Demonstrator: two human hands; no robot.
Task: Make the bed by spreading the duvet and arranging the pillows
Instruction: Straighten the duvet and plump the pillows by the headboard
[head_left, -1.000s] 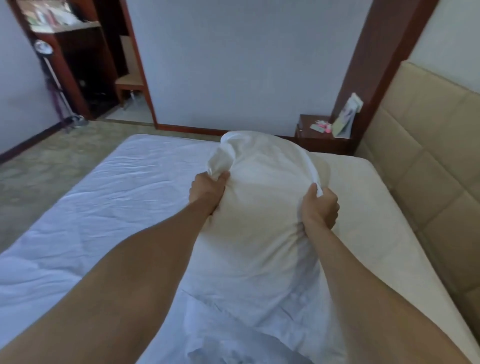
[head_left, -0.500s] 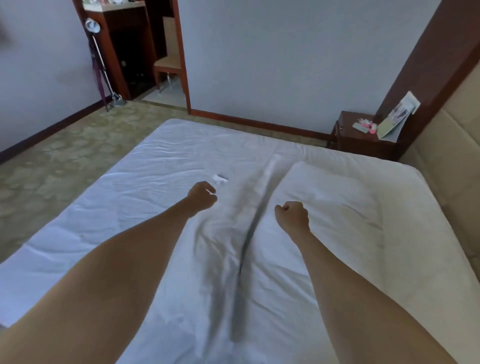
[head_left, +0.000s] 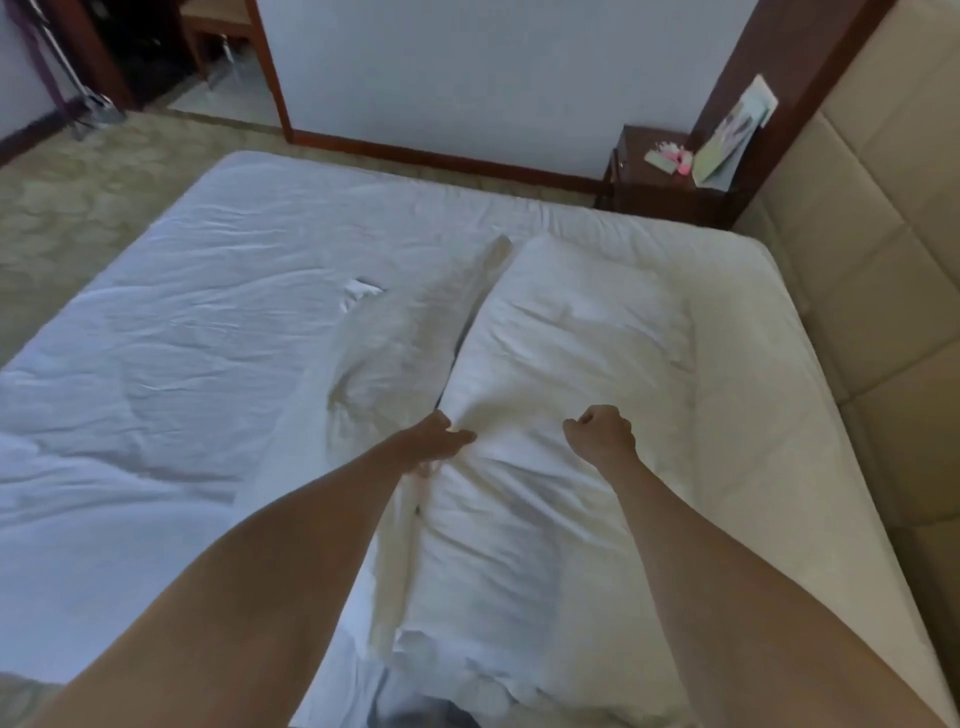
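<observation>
Our left hand (head_left: 434, 441) pinches the pillow (head_left: 561, 374) at its left edge, fingers gathered into the soft cloth where it bunches against the duvet (head_left: 197, 364). Our right hand (head_left: 602, 434) is curled into a fist over the pillow's top and seems to hold nothing, though we cannot tell whether it touches the cloth.

The pillow lies on the bed just beside the padded headboard (head_left: 857, 291), its long axis running along the headboard, straight away from us, so both hands sit at its middle with the far end well beyond reach. The left hand is the one already on it; any shift toward the headboard would, we judge, be a push or a lift to the right from that pinched edge, and thin cloth may slip or stretch before the filling follows.

The pillow is plump, white and creased, with a loose flap along its left side. The duvet is white and finely wrinkled, spread away from the headboard. The headboard is beige, in stitched square panels. A dark wooden nightstand (head_left: 654, 176) stands past the headboard's far end.
</observation>
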